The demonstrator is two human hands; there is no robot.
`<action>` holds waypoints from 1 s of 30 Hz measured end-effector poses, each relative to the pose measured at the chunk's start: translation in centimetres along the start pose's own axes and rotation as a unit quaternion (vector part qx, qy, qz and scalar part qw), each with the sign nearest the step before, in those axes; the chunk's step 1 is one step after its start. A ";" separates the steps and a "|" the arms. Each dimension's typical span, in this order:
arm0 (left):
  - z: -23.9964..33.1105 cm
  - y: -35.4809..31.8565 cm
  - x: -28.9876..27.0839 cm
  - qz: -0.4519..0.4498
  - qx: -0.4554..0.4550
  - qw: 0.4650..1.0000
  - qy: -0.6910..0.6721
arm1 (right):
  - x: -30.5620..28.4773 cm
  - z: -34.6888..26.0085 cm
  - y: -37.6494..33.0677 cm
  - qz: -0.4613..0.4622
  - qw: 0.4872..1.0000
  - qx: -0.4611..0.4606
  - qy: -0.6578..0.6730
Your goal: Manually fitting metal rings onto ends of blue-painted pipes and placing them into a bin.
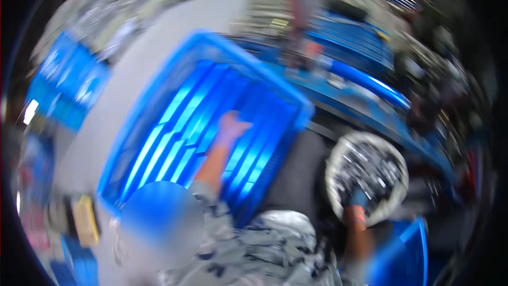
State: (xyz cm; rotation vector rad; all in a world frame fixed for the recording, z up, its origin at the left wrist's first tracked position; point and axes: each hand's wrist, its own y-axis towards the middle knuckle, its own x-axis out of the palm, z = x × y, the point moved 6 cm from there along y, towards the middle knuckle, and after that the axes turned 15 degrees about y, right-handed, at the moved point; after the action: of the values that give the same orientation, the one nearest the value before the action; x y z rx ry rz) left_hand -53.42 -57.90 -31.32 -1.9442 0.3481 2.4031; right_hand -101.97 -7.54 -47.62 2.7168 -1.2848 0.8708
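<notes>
- Bench (346, 100): runs along the far right, with a tube (370, 82) lying on it.
- Crate (124, 127): left of centre; its right wall stands between the left hand and the bag.
- Bag (334, 180): on the right, its pale rim round the right wrist.
- Strips (198, 103): inside the crate, long axis near-left to far-right, beneath the left hand (232, 125), the nearer one. Thumb apart from fingers; contact too blurred to tell.
- Right hand (360, 197): dips among the small parts (365, 167) in the bag; fingers hidden, can't tell their state.
</notes>
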 end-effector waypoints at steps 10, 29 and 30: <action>30.0 -13.7 -13.7 -0.095 0.326 0.934 -0.112 | -10.8 -8.3 -4.5 0.177 0.971 0.049 0.150; 40.7 -22.3 -19.4 -0.144 0.591 0.793 -0.045 | 3.6 -22.9 -12.0 -0.036 0.984 -0.080 0.154; 40.7 -22.2 -19.5 -0.143 0.589 0.794 -0.047 | 4.2 -23.3 -12.3 -0.037 0.987 -0.078 0.133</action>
State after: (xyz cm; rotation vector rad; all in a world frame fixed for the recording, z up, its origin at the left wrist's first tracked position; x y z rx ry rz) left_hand -84.65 -26.16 -7.95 -1.1323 1.0993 1.3925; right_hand -102.20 3.21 -23.19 2.4138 -1.1386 1.0367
